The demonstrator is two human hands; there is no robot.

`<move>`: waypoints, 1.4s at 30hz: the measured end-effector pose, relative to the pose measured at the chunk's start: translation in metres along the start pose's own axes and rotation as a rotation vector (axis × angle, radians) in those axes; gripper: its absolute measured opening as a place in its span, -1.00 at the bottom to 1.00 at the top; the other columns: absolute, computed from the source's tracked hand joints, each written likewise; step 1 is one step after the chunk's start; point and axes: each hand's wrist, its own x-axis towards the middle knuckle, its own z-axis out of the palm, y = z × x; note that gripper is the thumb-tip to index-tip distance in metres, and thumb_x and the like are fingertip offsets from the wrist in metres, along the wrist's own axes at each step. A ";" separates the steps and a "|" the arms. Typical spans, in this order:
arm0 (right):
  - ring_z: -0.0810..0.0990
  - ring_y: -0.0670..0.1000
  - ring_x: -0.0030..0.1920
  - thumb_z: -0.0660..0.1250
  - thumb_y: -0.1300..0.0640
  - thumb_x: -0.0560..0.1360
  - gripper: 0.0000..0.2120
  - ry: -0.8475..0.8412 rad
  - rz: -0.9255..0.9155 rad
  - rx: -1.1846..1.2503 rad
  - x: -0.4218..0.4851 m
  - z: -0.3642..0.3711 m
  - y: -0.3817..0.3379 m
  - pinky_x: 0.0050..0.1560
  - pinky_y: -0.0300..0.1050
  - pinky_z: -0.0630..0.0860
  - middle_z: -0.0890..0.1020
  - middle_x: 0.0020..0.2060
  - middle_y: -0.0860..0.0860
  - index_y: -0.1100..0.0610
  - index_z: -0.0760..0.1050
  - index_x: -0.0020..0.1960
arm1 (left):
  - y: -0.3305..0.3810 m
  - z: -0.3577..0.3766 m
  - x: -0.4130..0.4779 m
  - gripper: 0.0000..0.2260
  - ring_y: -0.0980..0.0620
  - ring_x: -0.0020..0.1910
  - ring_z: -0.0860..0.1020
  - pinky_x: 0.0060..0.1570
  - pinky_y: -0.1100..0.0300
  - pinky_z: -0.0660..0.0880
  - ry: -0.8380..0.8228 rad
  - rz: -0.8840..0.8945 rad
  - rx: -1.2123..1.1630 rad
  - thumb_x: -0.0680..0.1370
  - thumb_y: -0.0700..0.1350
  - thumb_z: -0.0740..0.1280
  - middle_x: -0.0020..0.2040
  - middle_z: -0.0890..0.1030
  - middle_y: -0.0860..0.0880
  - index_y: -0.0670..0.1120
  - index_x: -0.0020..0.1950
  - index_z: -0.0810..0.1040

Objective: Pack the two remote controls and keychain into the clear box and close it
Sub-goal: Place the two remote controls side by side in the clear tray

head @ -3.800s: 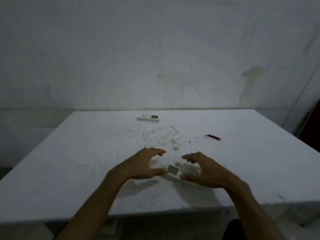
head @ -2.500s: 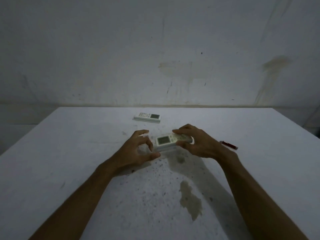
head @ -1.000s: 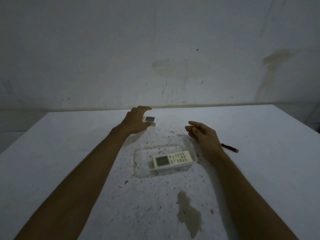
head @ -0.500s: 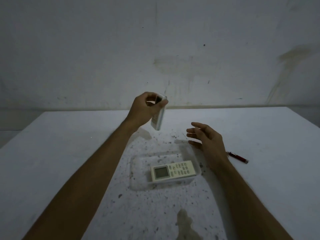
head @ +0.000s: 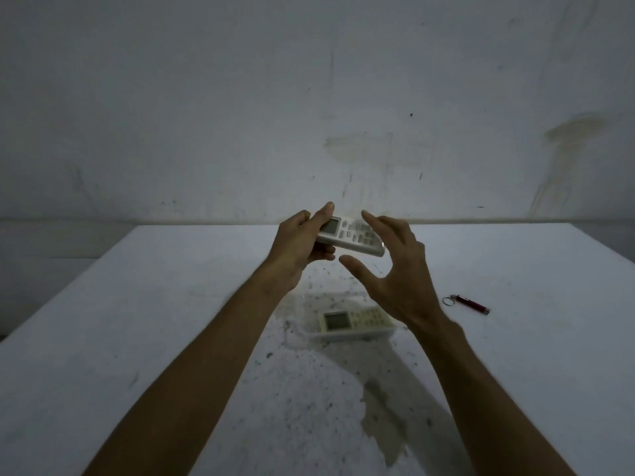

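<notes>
My left hand (head: 298,248) grips one end of a white remote control (head: 350,236), holding it in the air above the table, buttons facing me. My right hand (head: 391,269) hovers beside the remote's other end with its fingers spread and holds nothing. Below my hands the clear box (head: 299,333) sits open on the table. A second white remote (head: 354,320) lies flat inside it, screen to the left. The red keychain (head: 469,303) with its metal ring lies on the table to the right of the box.
The white table (head: 171,338) is speckled with dark grit around the box and has a brownish stain (head: 381,413) near its front. A stained wall stands right behind the table's far edge.
My left hand has turned the lifted remote from edge-on to face-up and brought it toward the middle. My right hand has risen from beside the box up to the remote's free end.
</notes>
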 end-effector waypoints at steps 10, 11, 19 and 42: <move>0.51 0.11 0.25 0.35 -0.04 0.58 -0.49 -0.006 -0.123 -0.124 -0.002 -0.006 -0.032 0.23 0.01 0.45 0.55 0.32 0.15 0.18 0.45 0.45 | 0.015 -0.025 -0.023 -0.48 -0.08 -0.22 0.73 -0.25 0.13 0.66 -0.125 0.237 0.291 0.57 0.33 0.26 -0.10 0.73 -0.06 -0.13 0.08 0.63; 0.50 0.11 0.25 0.35 -0.02 0.60 -0.49 -0.060 -0.104 -0.093 -0.002 -0.007 -0.029 0.22 0.04 0.50 0.53 0.34 0.16 0.18 0.42 0.47 | 0.009 -0.031 -0.024 -0.50 -0.01 -0.19 0.72 -0.22 0.19 0.64 -0.103 0.310 0.385 0.57 0.36 0.21 -0.11 0.73 0.01 -0.04 0.06 0.65; 0.44 0.01 0.21 0.27 -0.07 0.64 -0.51 -0.474 0.005 -0.079 -0.008 -0.002 0.003 0.17 -0.01 0.55 0.44 0.36 0.08 0.02 0.33 0.53 | -0.069 -0.083 -0.044 -0.23 0.16 0.32 0.44 0.23 0.18 0.44 -0.322 0.238 0.795 0.30 0.49 0.43 0.36 0.41 0.22 0.35 0.43 0.28; 0.18 0.10 0.49 0.19 -0.03 0.65 -0.60 -0.682 0.036 -0.363 -0.023 0.015 0.025 0.44 0.09 0.12 0.36 0.43 0.00 -0.17 0.44 0.48 | -0.097 -0.076 -0.044 -0.28 0.17 0.22 0.51 0.13 0.10 0.59 -0.338 0.260 0.881 0.21 0.53 0.47 0.25 0.46 0.32 0.24 0.22 0.35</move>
